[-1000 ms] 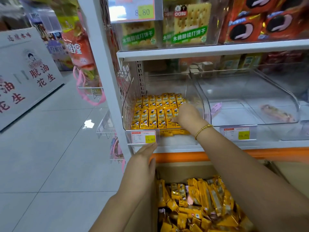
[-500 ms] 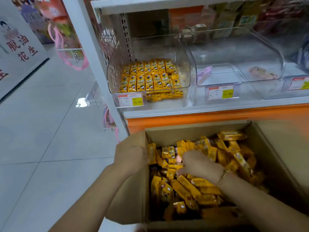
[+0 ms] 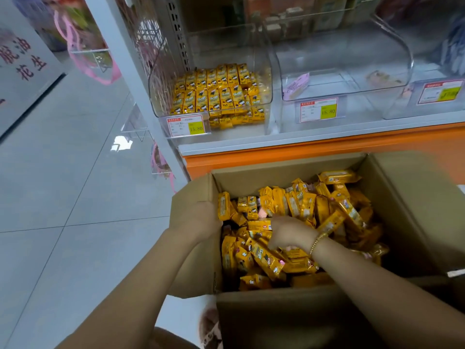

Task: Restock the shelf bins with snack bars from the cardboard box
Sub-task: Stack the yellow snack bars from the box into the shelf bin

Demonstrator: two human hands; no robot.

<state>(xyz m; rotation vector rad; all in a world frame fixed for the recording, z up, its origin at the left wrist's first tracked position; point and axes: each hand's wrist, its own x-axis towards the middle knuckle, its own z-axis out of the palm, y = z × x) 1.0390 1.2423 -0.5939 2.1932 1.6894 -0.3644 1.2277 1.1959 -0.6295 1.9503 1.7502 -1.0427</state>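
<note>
An open cardboard box stands below the shelf, heaped with yellow snack bars. My left hand grips the box's left flap at its rim. My right hand is down in the heap, fingers curled among the bars, thumb side hidden. On the shelf above, a clear bin at the left holds neat rows of yellow snack bars.
A second clear bin to the right holds one pink packet and one wrapped item. Price tags hang on the bin fronts. An orange shelf base runs behind the box. Tiled floor lies to the left.
My right hand left the shelf bin and dropped into the box's heap of bars. My left hand closed round the box flap. The view tilted down.
</note>
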